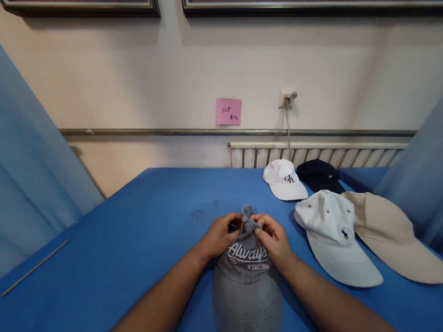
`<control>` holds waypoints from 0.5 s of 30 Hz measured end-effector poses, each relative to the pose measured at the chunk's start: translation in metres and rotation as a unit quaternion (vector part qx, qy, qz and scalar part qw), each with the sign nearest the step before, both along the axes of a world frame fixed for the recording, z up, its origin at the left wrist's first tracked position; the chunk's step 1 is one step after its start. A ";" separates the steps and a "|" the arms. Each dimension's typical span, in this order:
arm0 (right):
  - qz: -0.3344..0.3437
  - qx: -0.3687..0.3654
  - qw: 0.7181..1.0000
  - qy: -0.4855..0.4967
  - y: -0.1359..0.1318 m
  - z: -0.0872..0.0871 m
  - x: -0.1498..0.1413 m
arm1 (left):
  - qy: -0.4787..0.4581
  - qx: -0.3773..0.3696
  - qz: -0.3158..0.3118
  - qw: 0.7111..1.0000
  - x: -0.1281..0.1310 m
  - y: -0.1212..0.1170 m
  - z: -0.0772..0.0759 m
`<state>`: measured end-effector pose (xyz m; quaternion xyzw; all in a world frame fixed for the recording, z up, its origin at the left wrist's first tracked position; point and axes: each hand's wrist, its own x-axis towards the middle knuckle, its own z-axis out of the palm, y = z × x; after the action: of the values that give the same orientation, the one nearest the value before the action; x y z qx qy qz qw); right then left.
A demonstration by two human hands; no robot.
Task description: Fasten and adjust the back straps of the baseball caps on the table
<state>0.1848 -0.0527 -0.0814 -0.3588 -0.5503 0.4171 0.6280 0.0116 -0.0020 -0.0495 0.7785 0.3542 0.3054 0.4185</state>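
Note:
A grey baseball cap [248, 299] with "Always" stitched in white across its front lies on the blue-covered table, its brim toward me. My left hand [222, 235] pinches the crown's fabric from the left. From the other side, my right hand [275, 240] grips the crown too, thumb and fingers closed on the cloth. Between the two hands the top of the crown is bunched into a raised fold around its button. The back of the cap is hidden behind the crown and hands.
To the right sit a white cap [283, 179], a dark navy cap [318, 174], a pale cap [329, 224] and a beige cap [384, 230]. A thin stick [34, 268] lies at the left of the blue table [142, 261]. Blue curtains [20, 172] hang at both sides.

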 end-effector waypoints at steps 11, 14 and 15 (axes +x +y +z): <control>-0.019 0.038 0.999 -0.027 -0.006 0.006 -0.005 | 0.067 0.064 0.036 0.995 0.001 -0.004 0.000; -0.037 0.049 0.997 -0.041 -0.005 0.005 -0.005 | 0.087 0.096 0.041 0.991 0.001 -0.006 0.003; -0.042 0.052 0.997 -0.044 -0.005 0.005 -0.004 | 0.097 0.108 0.042 0.989 0.000 -0.006 0.004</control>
<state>0.1804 -0.0573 -0.0769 -0.3663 -0.5829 0.3449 0.6380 0.0120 -0.0082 -0.0454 0.8296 0.3900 0.2825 0.2827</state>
